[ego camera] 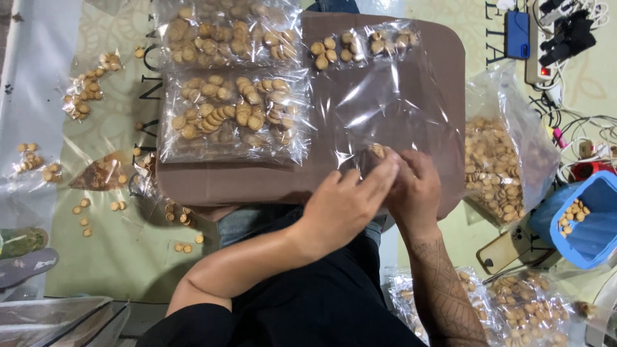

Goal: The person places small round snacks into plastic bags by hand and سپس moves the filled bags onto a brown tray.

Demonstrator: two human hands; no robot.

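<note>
The person sits with a brown board [270,183] across the lap, and both hands meet at its near edge, toward the right corner. The left hand [344,205] lies palm down with the fingers stretched forward and close together, their tips pressing on a clear plastic bag [392,106] that spreads flat over the right half of the board. The right hand [418,186] sits just beside it, touching it, with the fingers curled down onto the same bag; whether it pinches the plastic cannot be told. A single small round biscuit [377,151] lies in the bag right at the fingertips of both hands.

At the far right corner of the board, a row of biscuits [360,46] sits inside a strip of plastic. The left half of the board carries two filled packs of biscuits [231,115], one behind the other, reaching to the far left corner.

Off the right edge of the board, a big open bag of loose biscuits [495,164] stands on the floor, with a blue tub [594,231] holding a few biscuits beside it. Loose biscuits [83,215] lie scattered on the floor to the left of the board.
</note>
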